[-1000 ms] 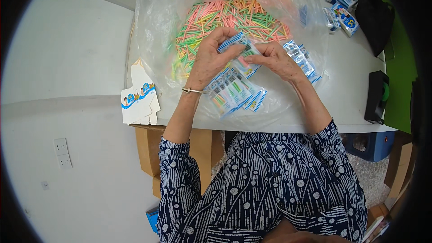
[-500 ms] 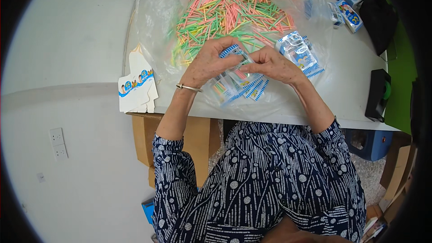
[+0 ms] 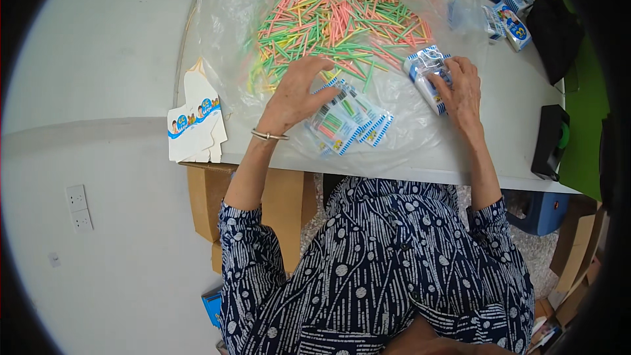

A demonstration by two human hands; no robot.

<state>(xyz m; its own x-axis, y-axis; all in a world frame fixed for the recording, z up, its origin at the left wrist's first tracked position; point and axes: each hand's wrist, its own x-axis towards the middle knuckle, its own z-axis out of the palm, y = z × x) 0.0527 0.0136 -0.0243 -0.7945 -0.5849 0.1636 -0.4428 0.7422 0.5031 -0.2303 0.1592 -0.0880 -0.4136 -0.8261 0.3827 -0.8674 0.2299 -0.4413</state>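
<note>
Your right hand [image 3: 465, 92] is now shifted to the right, from beside your left hand [image 3: 297, 93] to the right packet stack [image 3: 419, 69]; the packet that both hands hold in the earlier frame no longer spans the gap between them. Note the state of each hand. Left: the fingers are released and loosely curved, thumb spread away from them, with nothing held. Right: the fingers and thumb rest on the upper face and right side of the right packet stack; whether they pinch the top packet or merely touch it, you cannot tell. Locate the remaining packets: a fanned packet pile [image 3: 333, 122] lies on the clear plastic sheet [image 3: 230, 46], between your two hands and nearer the left. Observe the governing relation: from the left fingers, the packet pile lies to the right and toward your body, just beside the thumb; contact is unclear. Its overlapping packets make a single long axis hard to read. By contrast, the long axis of the right packet stack runs from far left to near right, its near end partly under the right hand. Beyond both, the loose coloured sticks [image 3: 342, 23] are heaped on the sheet, farther across the surface [image 3: 516, 92].
</note>
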